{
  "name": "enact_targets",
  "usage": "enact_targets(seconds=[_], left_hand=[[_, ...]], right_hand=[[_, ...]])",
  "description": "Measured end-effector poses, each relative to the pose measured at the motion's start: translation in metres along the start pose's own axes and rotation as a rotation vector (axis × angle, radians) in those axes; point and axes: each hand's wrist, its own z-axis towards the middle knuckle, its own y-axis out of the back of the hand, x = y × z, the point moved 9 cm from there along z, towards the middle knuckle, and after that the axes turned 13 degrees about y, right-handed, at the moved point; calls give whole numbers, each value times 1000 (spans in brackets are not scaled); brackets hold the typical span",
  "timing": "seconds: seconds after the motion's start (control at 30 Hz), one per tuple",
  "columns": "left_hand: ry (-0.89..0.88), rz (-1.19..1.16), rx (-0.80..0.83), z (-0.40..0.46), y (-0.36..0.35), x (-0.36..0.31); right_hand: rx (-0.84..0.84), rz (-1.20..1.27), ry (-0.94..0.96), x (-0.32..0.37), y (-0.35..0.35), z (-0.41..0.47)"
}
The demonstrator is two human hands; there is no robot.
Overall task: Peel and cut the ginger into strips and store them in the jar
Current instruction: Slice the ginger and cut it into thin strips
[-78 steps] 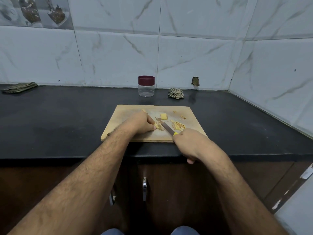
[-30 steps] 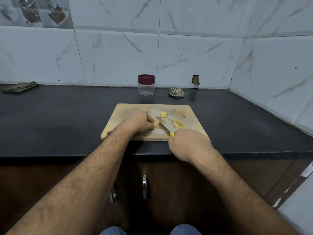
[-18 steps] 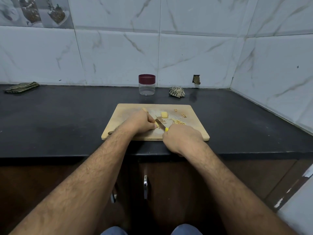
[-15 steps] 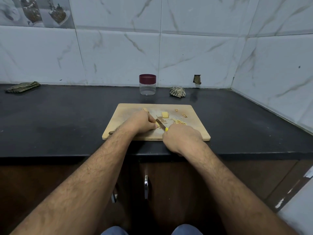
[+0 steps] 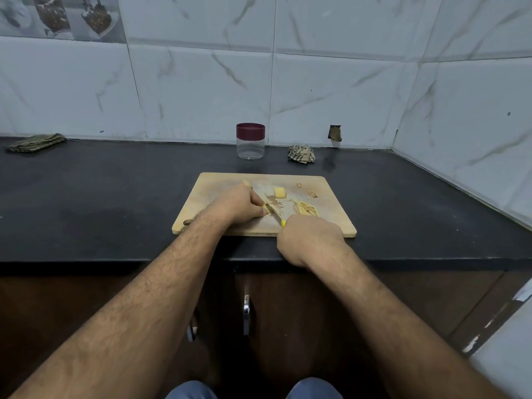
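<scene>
A wooden cutting board (image 5: 213, 185) lies on the black counter. My left hand (image 5: 237, 207) presses a small ginger piece down on the board, the piece mostly hidden under its fingertips. My right hand (image 5: 309, 240) grips a yellow-handled knife (image 5: 275, 216) whose blade meets the ginger at my left fingertips. A peeled ginger chunk (image 5: 279, 193) lies further back on the board. Cut strips (image 5: 305, 210) are piled right of the blade. The clear jar (image 5: 250, 141), with its maroon lid on, stands behind the board by the wall.
A crumpled cloth (image 5: 301, 154) lies right of the jar, and a folded cloth (image 5: 36, 142) sits at the far left by the wall. Peel scraps (image 5: 312, 193) are scattered on the board's far right. Tiled walls close the back and right side.
My right hand and the knife moved left from the strip pile toward my left hand, and the blade now sits at the ginger piece held there. My left hand stayed in place.
</scene>
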Motion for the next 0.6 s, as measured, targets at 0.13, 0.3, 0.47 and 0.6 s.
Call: enact_targets(seconds=[0.13,0.3,0.47,0.6], left_hand=[[16,-1,-9,1,1,1],[39,-15,-33,1,1,5],[44,-39,-55,1,3,7],[25,-10,-44,0,3,4]], right_hand=[[-1,17,-18,-12,-7,-10],[-19,55,-28,-21,-4,-16],[-51,88,-3,-17,2,-15],[-54,109,-6,-9,5,-4]])
